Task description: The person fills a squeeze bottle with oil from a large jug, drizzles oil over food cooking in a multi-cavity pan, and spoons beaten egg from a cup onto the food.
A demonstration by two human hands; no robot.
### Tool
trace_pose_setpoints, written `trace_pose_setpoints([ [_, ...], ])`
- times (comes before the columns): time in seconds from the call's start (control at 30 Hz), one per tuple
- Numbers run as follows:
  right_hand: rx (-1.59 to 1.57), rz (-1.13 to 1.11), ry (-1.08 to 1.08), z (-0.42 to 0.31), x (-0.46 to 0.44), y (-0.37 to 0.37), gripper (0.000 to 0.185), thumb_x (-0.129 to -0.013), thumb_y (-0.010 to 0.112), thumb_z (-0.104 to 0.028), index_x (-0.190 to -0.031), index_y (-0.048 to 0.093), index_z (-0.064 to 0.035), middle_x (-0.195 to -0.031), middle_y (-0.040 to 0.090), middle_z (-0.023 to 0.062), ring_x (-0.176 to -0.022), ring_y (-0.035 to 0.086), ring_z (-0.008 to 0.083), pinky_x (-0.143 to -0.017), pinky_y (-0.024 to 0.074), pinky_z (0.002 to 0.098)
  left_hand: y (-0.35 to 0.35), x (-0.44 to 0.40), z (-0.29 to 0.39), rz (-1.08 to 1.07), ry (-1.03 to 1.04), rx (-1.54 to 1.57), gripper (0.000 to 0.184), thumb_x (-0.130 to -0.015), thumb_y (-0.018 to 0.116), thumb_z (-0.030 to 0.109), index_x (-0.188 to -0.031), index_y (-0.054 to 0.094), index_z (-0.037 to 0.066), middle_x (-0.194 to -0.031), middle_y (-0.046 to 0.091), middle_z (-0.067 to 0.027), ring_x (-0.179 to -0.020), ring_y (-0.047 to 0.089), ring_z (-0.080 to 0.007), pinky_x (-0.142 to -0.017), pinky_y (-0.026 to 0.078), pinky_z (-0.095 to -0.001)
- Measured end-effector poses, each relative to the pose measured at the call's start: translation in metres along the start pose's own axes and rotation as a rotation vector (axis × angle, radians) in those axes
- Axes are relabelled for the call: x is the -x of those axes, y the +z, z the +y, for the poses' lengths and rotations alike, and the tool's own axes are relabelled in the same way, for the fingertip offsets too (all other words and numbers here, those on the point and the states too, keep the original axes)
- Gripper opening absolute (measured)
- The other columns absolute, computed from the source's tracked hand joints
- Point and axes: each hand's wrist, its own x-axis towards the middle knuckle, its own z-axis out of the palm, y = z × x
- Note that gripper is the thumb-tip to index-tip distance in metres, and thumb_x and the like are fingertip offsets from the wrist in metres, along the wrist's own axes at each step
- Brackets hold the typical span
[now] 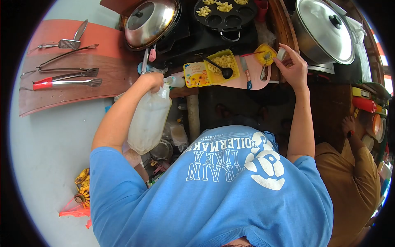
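Observation:
My left hand (153, 82) is closed round the handle of a translucent plastic jug (147, 125), which hangs upright below the counter edge. A small white round thing (281, 54), like a cap or little cup, sits between the thumb and fingers of my right hand (294, 68). Beside that hand is a yellow dish (265, 49) with a metal utensil (264, 72) across it. To the left, a knife (247, 78) lies on a pink board (258, 80). A yellow lidded box (212, 54) holds macaroni and a black ladle (226, 73).
A round-moulded pan (230, 24) with macaroni in some hollows and a lidded wok (144, 24) stand at the back. A large lidded pot (325, 33) stands right. Tongs (68, 78) and a grater (69, 43) lie left. Another person (345, 181) is at the right.

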Motion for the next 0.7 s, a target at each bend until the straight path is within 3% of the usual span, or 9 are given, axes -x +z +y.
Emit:
trace_pose_setpoints([
  [0.63,0.016,-0.007,-0.006,-0.0006,-0.0004,0.0001,0.051,-0.083,0.085,-0.008,-0.132,0.070,-0.0071,-0.103,0.075,0.0051,-0.068,0.063,0.0084,-0.066,0.0550,0.0245,-0.0025,0.0029,0.0019,0.001,0.005,-0.018,0.058,-0.057,0.072,-0.010,-0.111,0.081,0.010,-0.112,0.078,-0.0147,-0.105,0.074,-0.0312,-0.085,0.061,-0.0408],
  [0.7,0.009,0.023,-0.054,-0.0004,-0.0008,0.0010,0.053,-0.080,0.088,-0.012,-0.129,0.070,-0.0066,-0.086,0.070,0.0046,-0.063,0.061,0.0092,-0.062,0.0537,0.0251,-0.0005,0.0008,0.0001,0.002,0.004,-0.015,0.058,-0.057,0.072,-0.010,-0.111,0.081,0.010,-0.112,0.078,-0.0148,-0.105,0.074,-0.0311,-0.085,0.061,-0.0409],
])
